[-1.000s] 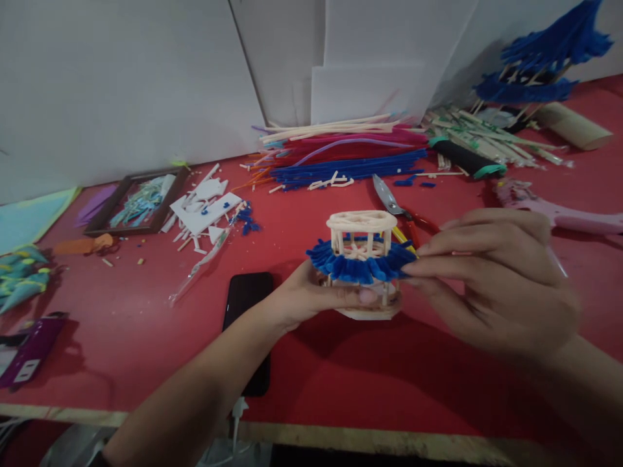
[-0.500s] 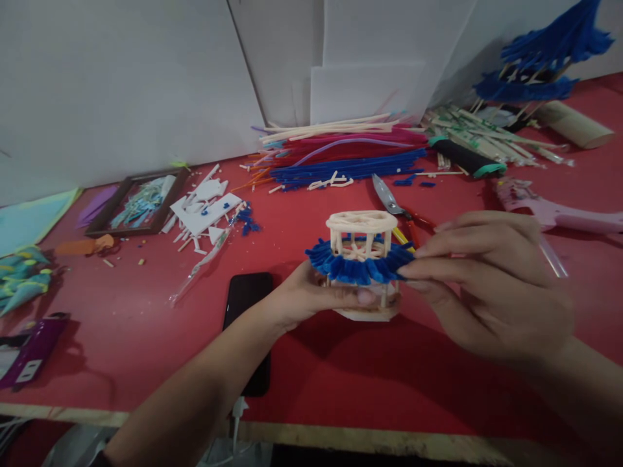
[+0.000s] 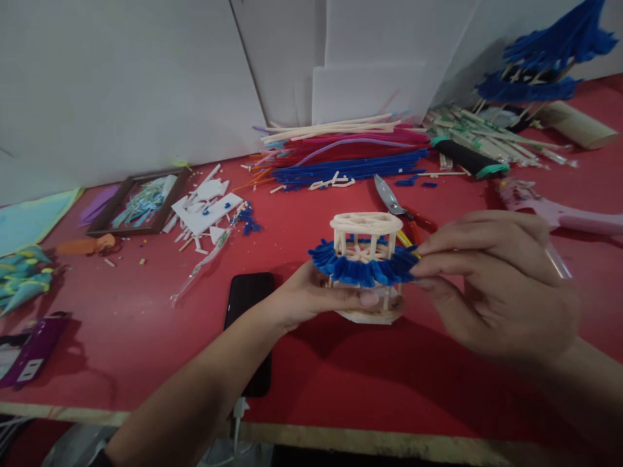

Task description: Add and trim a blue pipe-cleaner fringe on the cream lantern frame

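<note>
My left hand [image 3: 316, 292] is wrapped round the lower tier of a small pavilion model [image 3: 367, 224], its thumb across the front. The model is upright, built of cream pipe cleaners and sticks, with a pale ring on top and a pale base. Round its middle runs a skirt of blue pipe-cleaner pieces [image 3: 365, 269]. At the skirt's right edge, my right hand [image 3: 496, 285] pinches the tip of a blue piece between thumb and fingers. Behind the model lie red-handled scissors [image 3: 389, 196], partly hidden.
Pipe-cleaner bundles [image 3: 350, 159] lie at the back beside wrapped sticks [image 3: 487, 133]. A pink glue gun [image 3: 549, 211] is at right, below a blue-roofed model [image 3: 540, 71]. A phone [image 3: 250, 298] lies by my left forearm. White scraps [image 3: 209, 207] and a brown frame [image 3: 107, 227] are at left.
The model and both hands have shifted very slightly right in the view, along with the whole scene. My grip on the model and the pinch at the blue edge look the same.
</note>
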Action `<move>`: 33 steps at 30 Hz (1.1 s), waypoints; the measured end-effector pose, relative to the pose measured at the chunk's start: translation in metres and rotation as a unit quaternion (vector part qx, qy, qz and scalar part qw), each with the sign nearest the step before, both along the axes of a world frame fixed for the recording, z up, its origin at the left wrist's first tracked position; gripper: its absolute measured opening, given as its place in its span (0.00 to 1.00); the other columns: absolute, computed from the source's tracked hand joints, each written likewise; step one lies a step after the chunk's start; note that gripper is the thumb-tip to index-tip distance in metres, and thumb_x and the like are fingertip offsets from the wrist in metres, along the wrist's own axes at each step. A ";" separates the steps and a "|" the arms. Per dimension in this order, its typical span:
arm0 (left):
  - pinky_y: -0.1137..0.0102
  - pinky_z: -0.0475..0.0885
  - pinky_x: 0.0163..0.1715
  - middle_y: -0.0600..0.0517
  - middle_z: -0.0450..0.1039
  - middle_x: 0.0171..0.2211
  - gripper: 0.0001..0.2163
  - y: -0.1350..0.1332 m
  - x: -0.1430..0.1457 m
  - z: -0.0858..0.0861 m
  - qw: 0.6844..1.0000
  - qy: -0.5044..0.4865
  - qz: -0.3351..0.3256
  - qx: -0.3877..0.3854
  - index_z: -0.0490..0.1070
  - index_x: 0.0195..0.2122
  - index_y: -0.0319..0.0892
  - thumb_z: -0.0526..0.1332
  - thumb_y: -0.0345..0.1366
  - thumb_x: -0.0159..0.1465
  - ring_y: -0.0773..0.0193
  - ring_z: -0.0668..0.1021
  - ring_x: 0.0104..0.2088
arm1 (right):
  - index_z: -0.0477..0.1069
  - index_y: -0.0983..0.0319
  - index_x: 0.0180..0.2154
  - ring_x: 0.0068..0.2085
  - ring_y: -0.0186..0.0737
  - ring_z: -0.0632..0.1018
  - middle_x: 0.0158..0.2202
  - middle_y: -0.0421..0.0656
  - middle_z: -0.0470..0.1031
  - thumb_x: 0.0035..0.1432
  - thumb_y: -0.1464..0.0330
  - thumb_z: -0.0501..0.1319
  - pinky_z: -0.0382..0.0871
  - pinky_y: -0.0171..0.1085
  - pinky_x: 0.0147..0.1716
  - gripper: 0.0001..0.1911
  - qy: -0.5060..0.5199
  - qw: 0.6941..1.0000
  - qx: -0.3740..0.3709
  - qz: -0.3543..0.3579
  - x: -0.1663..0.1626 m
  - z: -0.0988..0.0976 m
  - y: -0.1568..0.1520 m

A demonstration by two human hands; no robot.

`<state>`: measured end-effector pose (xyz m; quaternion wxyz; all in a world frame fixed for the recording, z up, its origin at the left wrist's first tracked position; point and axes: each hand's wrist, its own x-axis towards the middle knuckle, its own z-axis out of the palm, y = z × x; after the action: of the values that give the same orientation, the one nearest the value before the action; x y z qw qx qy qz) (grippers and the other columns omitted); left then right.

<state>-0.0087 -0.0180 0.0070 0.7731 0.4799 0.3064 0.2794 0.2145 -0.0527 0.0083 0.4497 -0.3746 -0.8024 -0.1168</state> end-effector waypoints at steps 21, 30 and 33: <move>0.51 0.72 0.61 0.40 0.84 0.49 0.25 0.000 -0.004 -0.002 1.000 0.028 0.001 -0.014 0.81 0.46 0.40 0.80 0.44 0.49 0.43 0.83 0.54 | 0.72 0.55 0.40 0.44 0.44 0.79 0.37 0.41 0.79 0.63 0.75 0.67 0.73 0.48 0.44 0.09 0.001 0.999 0.019 0.029 0.005 0.005 0.006; 0.51 0.72 0.61 0.42 0.85 0.47 0.23 0.001 -0.004 -0.002 1.000 0.026 0.003 -0.001 0.81 0.44 0.41 0.80 0.44 0.50 0.46 0.84 0.52 | 0.74 0.56 0.39 0.44 0.44 0.80 0.37 0.41 0.81 0.64 0.77 0.65 0.75 0.48 0.44 0.09 0.011 0.999 0.018 0.033 0.003 0.002 0.004; 0.52 0.74 0.60 0.43 0.86 0.46 0.23 0.001 -0.004 -0.001 1.000 0.019 0.001 0.000 0.82 0.44 0.41 0.80 0.44 0.49 0.46 0.84 0.51 | 0.75 0.55 0.42 0.44 0.45 0.81 0.38 0.42 0.80 0.66 0.72 0.66 0.74 0.49 0.44 0.06 0.013 0.999 0.019 0.029 0.004 0.001 0.004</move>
<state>-0.0124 -0.0172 0.0055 0.7667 0.4850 0.3216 0.2710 0.2180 -0.0490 0.0092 0.4700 -0.3445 -0.8046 -0.1139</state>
